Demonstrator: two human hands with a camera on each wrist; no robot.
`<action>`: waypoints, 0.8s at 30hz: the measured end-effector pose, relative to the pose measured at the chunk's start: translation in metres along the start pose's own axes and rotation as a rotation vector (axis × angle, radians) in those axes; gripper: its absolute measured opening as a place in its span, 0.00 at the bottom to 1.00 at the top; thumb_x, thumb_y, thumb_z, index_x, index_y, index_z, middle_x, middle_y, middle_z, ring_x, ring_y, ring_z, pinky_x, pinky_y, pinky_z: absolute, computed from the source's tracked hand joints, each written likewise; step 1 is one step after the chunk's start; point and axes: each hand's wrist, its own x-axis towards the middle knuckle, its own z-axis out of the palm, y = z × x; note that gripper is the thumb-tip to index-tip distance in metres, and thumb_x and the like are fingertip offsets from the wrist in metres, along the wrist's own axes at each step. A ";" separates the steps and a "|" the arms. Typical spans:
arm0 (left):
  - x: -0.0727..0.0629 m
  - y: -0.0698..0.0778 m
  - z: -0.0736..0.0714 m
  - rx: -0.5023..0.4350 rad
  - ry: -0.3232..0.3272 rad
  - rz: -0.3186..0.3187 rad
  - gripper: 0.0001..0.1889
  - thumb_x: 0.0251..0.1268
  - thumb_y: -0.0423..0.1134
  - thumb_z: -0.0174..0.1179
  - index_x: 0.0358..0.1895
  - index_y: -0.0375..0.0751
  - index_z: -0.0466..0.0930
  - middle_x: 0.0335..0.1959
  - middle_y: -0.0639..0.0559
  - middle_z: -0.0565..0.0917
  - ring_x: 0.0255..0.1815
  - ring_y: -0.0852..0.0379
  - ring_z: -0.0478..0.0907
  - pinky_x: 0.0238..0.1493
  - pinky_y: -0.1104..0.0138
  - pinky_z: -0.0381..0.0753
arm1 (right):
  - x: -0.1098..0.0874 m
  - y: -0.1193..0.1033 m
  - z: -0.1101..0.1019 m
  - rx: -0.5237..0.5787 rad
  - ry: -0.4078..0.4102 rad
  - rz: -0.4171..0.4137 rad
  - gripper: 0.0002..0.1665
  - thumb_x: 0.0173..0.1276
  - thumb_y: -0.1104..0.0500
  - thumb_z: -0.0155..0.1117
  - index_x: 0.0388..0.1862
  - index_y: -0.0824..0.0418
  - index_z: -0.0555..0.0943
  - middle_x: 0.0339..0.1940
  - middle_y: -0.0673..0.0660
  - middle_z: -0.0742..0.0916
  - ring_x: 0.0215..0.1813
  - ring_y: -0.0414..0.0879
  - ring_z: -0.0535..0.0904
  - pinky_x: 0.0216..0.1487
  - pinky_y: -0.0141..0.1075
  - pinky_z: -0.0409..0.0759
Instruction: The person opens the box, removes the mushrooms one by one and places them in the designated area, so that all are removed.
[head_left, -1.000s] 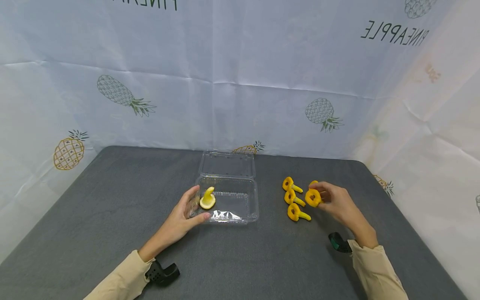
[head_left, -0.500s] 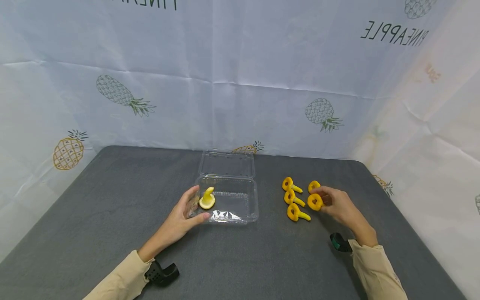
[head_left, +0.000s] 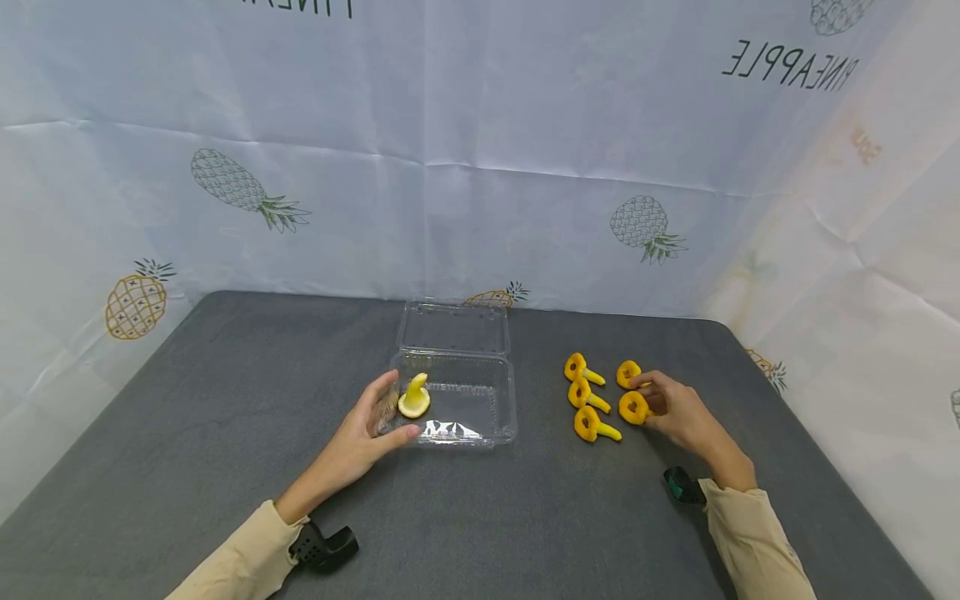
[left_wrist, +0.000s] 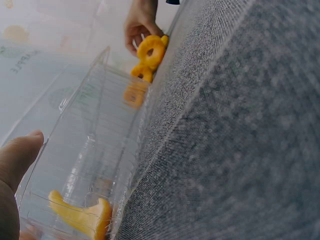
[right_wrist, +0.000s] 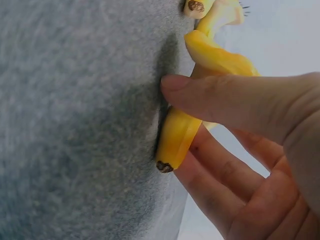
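My left hand grips the left end of a clear plastic clamshell box, thumb along its near rim. Inside the box lies one yellow chanterelle mushroom, cap down and stem up. My right hand pinches another yellow mushroom by its stem. In the right wrist view, the thumb lies across that stem, whose dark cut end points down close to the cloth. Just beyond it lies a further mushroom, its stem partly behind the fingers. A column of mushrooms lies left of the right hand.
The lid of the box is folded back, away from me. A grey cloth covers the table. Behind it hangs a white curtain with pineapple prints. Each wrist wears a black device.
My right hand has moved slightly right and toward me with its mushroom, uncovering the mushroom behind it. The left hand and the box have stayed in place.
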 end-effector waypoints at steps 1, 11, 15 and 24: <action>0.000 0.000 0.000 0.002 0.000 0.002 0.47 0.68 0.41 0.64 0.79 0.36 0.41 0.81 0.34 0.45 0.80 0.32 0.45 0.77 0.43 0.57 | 0.000 0.001 0.000 0.005 -0.002 0.003 0.27 0.57 0.78 0.66 0.57 0.71 0.74 0.51 0.72 0.84 0.50 0.67 0.83 0.48 0.56 0.86; 0.000 0.001 0.001 -0.005 0.003 -0.015 0.48 0.67 0.41 0.65 0.80 0.37 0.41 0.81 0.35 0.45 0.81 0.33 0.46 0.78 0.43 0.57 | 0.000 0.005 -0.002 -0.037 -0.025 0.046 0.23 0.60 0.75 0.66 0.56 0.71 0.77 0.52 0.71 0.84 0.52 0.66 0.83 0.50 0.55 0.86; 0.000 0.000 0.000 -0.007 0.003 -0.008 0.48 0.67 0.41 0.65 0.80 0.36 0.41 0.81 0.35 0.45 0.81 0.33 0.46 0.77 0.44 0.58 | -0.001 0.006 -0.003 -0.042 -0.019 0.043 0.23 0.60 0.74 0.67 0.56 0.71 0.78 0.51 0.71 0.85 0.51 0.65 0.83 0.49 0.54 0.86; 0.000 0.000 0.000 -0.007 0.000 -0.006 0.47 0.68 0.41 0.65 0.80 0.36 0.41 0.81 0.35 0.45 0.81 0.33 0.46 0.77 0.44 0.58 | -0.002 0.010 -0.003 -0.049 0.021 0.029 0.21 0.62 0.74 0.65 0.55 0.71 0.78 0.50 0.71 0.85 0.49 0.64 0.84 0.47 0.53 0.87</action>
